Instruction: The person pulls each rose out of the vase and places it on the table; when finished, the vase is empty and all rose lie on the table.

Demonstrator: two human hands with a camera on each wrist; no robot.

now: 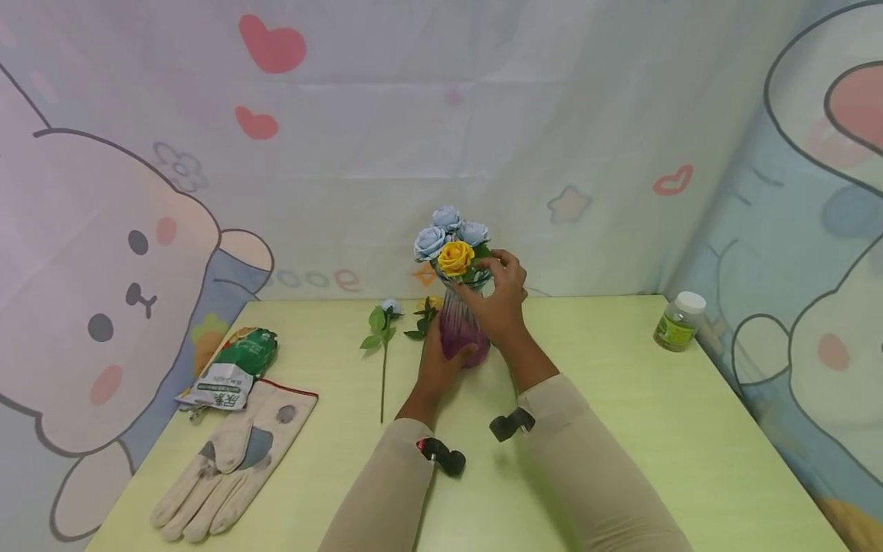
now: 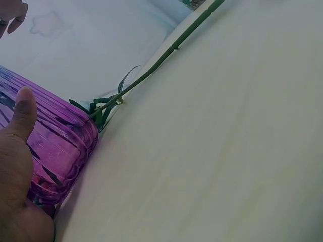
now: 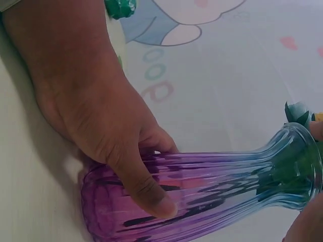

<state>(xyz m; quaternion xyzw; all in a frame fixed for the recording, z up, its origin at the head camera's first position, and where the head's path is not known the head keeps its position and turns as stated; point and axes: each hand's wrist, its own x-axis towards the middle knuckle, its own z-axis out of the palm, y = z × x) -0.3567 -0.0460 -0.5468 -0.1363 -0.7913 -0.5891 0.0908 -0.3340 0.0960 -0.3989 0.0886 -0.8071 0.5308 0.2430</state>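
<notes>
A ribbed glass vase (image 1: 461, 333), purple below and clear bluish above, stands upright on the table. My left hand (image 1: 438, 366) grips its lower body, the thumb lying along the purple glass (image 2: 60, 146). Several light blue roses (image 1: 430, 243) and one yellow rose (image 1: 456, 258) rise from the mouth, their dark stems showing through the wall in the right wrist view. Beside the rim is my right hand (image 1: 503, 295), thumb and forefinger spread apart around the yellow rose; whether they touch it is unclear. Only fingertips of this hand enter the right wrist view.
Left of the vase lies a loose blue rose (image 1: 383, 368). A yellow rose (image 1: 429, 303) lies partly hidden behind the vase. Farther left are a green-and-white packet (image 1: 234, 369) and pale work gloves (image 1: 237, 464). A white-capped jar (image 1: 679, 322) stands near the right edge.
</notes>
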